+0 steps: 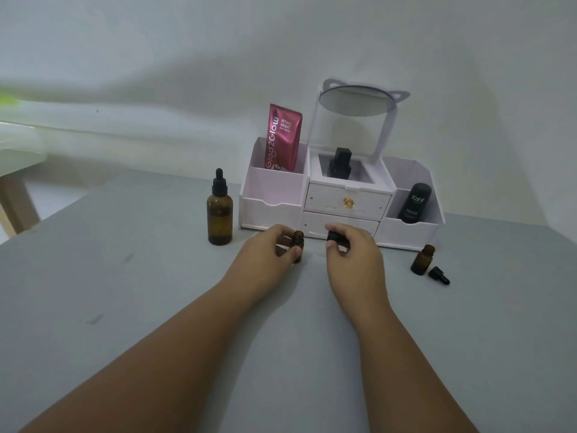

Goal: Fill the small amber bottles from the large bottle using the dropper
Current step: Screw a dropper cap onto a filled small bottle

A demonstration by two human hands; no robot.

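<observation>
My left hand (268,251) grips a small amber bottle (297,242) that stands uncapped on the grey table (156,292). Just to its right, my right hand (349,251) pinches that bottle's black cap (333,236), held clear of the neck. The large amber bottle (219,214) with its black dropper top on stands upright to the left of my hands. A second small amber bottle (422,260) stands open at the right, its black dropper cap (438,275) lying beside it.
A white desk organiser (274,195) with drawers and a mirror (354,100) stands behind my hands. It holds a pink serum sachet (282,135), a black bottle (340,162) and a black Kahf tube (415,203). A white wall is behind.
</observation>
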